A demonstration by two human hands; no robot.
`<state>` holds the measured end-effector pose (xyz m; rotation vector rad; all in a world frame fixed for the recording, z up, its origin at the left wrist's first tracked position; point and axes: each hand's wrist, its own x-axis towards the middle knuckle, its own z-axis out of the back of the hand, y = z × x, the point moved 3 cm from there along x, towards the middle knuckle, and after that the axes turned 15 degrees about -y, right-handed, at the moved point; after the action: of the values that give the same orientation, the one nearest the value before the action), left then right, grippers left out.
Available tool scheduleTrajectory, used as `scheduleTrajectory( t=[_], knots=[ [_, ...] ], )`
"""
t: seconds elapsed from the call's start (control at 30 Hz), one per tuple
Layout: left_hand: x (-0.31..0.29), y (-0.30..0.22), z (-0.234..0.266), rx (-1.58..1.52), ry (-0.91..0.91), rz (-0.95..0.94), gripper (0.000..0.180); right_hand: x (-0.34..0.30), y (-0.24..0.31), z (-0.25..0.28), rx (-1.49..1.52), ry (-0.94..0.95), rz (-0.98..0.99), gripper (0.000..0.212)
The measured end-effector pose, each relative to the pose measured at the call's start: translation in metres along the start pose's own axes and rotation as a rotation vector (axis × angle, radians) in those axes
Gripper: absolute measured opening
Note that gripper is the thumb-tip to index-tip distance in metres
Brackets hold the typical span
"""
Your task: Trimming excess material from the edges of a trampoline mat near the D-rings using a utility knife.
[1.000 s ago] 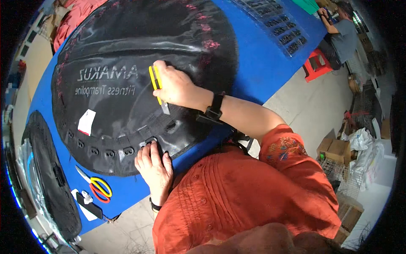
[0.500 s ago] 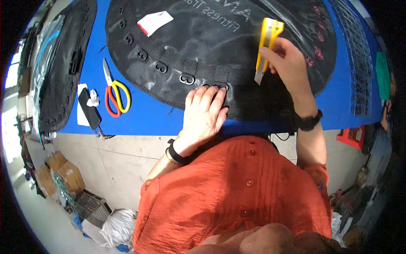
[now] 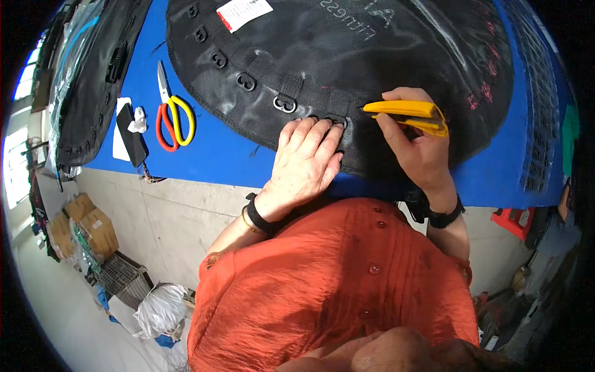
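A large round black mesh mat (image 3: 403,65) with metal rings along its rim lies over a blue table (image 3: 217,173). My left hand (image 3: 305,154) rests flat on the near edge, fingers stretched over the rings there, partly hiding them. Just left of those fingertips, one metal ring (image 3: 284,104) shows on its webbing tab. In my right hand (image 3: 423,152) is a yellow utility knife (image 3: 403,110), gripped between thumb and fingers. Its front end points left, low over the mat near the webbing; the blade is hard to make out, and I cannot tell whether it touches.
Scissors (image 3: 175,121) with red and yellow handles lie left of the mat, beside a black phone-shaped object (image 3: 131,137) and crumpled white paper (image 3: 138,119). A white label (image 3: 248,13) sits on the mat. Another black mat (image 3: 93,93) occupies the far left. A red stool (image 3: 515,224) stands below right.
My right hand has lowered and turned the knife from upright to nearly level, its front end now pointing left by the webbing. My left hand stays on the edge. The view has shifted slightly.
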<state>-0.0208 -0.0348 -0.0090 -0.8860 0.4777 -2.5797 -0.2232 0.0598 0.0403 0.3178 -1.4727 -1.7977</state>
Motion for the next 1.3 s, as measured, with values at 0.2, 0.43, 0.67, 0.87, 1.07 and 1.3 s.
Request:
scheduleTrajectory(
  t=[0.2, 0.43, 0.67, 0.87, 1.07, 1.3],
  knots=[
    [-0.001, 0.001, -0.001, -0.005, -0.018, -0.006, 0.054, 0.001, 0.002, 0.0, -0.221, 0.058, 0.199, 0.024],
    [-0.002, 0.002, -0.001, -0.003, -0.012, 0.005, 0.055, -0.005, -0.004, -0.015, 0.092, 0.114, -0.111, 0.023],
    [-0.001, 0.001, -0.001, -0.02, 0.005, 0.007, 0.055, -0.003, -0.013, -0.026, 0.074, 0.163, -0.104, 0.023],
    [-0.002, 0.002, -0.001, -0.017, 0.0, 0.005, 0.054, -0.003, -0.012, -0.031, 0.065, 0.168, -0.074, 0.024],
    [-0.001, 0.002, -0.002, -0.011, -0.004, -0.006, 0.056, -0.003, -0.01, -0.031, 0.063, 0.16, -0.022, 0.024],
    [-0.003, 0.003, -0.002, -0.012, -0.012, -0.007, 0.058, -0.003, -0.011, -0.034, 0.053, 0.159, 0.006, 0.024]
  ],
)
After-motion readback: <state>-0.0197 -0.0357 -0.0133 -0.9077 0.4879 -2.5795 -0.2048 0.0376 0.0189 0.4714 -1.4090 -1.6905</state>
